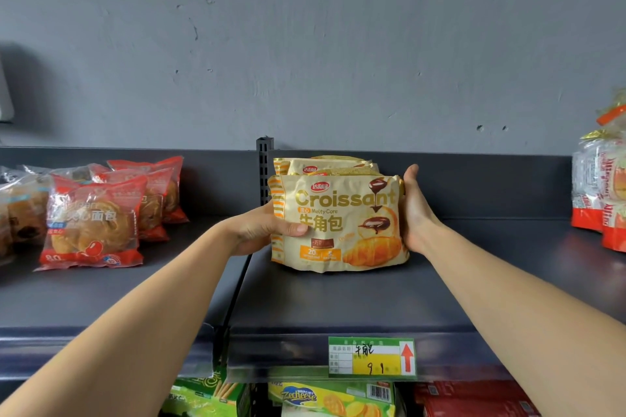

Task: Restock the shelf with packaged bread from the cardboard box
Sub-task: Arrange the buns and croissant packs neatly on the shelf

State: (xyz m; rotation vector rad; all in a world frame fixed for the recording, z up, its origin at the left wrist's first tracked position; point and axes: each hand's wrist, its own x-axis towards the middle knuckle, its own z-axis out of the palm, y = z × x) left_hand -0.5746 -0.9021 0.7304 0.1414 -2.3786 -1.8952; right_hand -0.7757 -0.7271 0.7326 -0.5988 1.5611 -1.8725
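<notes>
A row of beige croissant packs [338,223] stands upright on the dark shelf [338,301], just right of the slotted upright post. My left hand [261,230] grips the left edge of the front pack, thumb on its face. My right hand [415,210] presses flat against the right side of the row. At least two more packs of the same kind stand behind the front one. The cardboard box is not in view.
Red-wrapped bread packs [98,220] lie in rows on the left shelf section. White and red bread bags [606,186] stand at the far right. A green and yellow price tag [371,355] hangs on the shelf's front rail. Boxed snacks [332,399] fill the shelf below.
</notes>
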